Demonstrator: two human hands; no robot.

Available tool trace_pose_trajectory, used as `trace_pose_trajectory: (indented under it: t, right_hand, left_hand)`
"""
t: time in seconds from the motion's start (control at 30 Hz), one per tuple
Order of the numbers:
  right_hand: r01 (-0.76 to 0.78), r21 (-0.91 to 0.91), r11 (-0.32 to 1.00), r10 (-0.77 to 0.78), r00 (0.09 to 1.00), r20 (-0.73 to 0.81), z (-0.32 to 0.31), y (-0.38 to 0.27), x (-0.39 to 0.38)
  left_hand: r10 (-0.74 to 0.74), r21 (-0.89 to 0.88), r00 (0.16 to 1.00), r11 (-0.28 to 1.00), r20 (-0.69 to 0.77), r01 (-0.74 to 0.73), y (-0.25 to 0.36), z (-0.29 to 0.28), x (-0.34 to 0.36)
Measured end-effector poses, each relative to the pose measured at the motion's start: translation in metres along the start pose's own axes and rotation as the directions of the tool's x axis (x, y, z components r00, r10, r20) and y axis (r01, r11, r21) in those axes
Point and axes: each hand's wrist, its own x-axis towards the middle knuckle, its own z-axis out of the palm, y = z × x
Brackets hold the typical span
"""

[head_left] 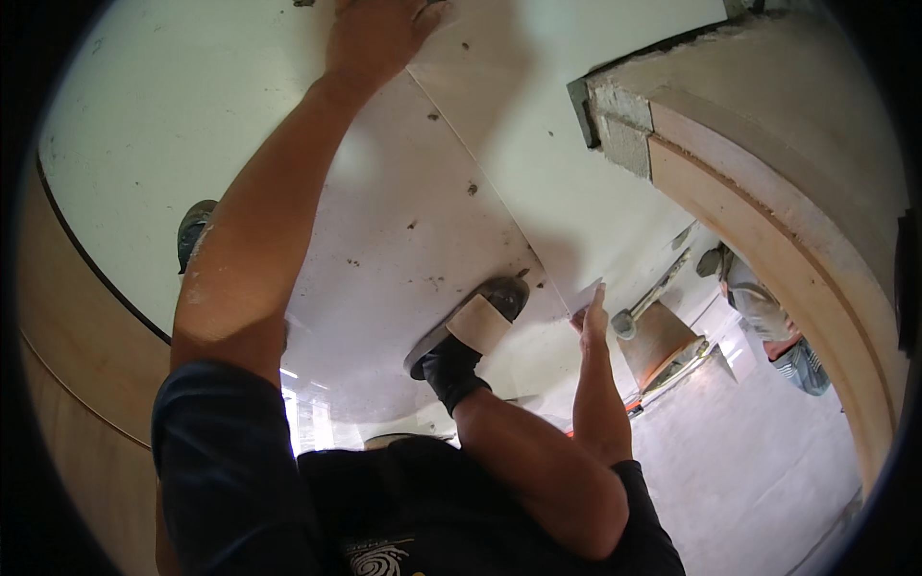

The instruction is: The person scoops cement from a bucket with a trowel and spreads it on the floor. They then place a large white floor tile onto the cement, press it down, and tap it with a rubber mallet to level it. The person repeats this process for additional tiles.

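Observation:
Large pale glossy tiles (384,240) lie on the floor, a thin straight joint running between two of them, with small dark crumbs scattered on top. My left arm stretches far forward, and the left hand (370,43) rests low over the tile near that joint. Its fingers are mostly cut off by the upper edge, so their pose is hidden. On the right, my right hand (593,317) is open, fingers extended, at the tile near the joint. Between my hands, my foot in a dark sandal (471,322) with a light strap stands on the tile.
Right of my right hand is a dirty bucket (658,348), with a long-handled tool (653,293) beside it. A wooden door frame (768,230) curves along the right; beyond it is another person (768,317). Wooden panelling (82,326) borders the left. Another dark shoe (195,233) shows beside my left arm.

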Motion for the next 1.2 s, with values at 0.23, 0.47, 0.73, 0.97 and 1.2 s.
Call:
trace_pose_trajectory:
  t: [0.23,0.47,0.73,0.97,1.2]
  right_hand:
    - [0.137,-0.025,0.990,-0.139,0.983,-0.123,0.017,0.006,-0.011]
    - [0.123,-0.107,0.987,-0.130,0.990,-0.053,0.018,0.004,-0.032]
    - [0.128,-0.104,0.986,-0.136,0.987,-0.082,0.021,0.022,-0.032]
    - [0.172,-0.277,0.945,-0.215,0.968,-0.133,0.025,0.039,-0.022]
    - [0.410,-0.122,0.904,-0.423,0.900,-0.105,0.029,0.072,-0.066]
  left_hand:
    - [-0.058,-0.082,0.990,0.996,-0.132,0.047,0.013,-0.001,-0.009]
    - [-0.067,-0.102,0.992,0.993,-0.110,0.055,0.012,-0.004,-0.015]
    - [0.042,0.094,0.998,0.995,-0.050,-0.037,-0.006,0.001,-0.023]
    - [0.081,0.296,0.976,0.945,0.204,-0.141,-0.022,-0.001,-0.025]
    - [-0.002,0.262,0.977,0.963,0.215,-0.056,-0.038,-0.017,-0.061]
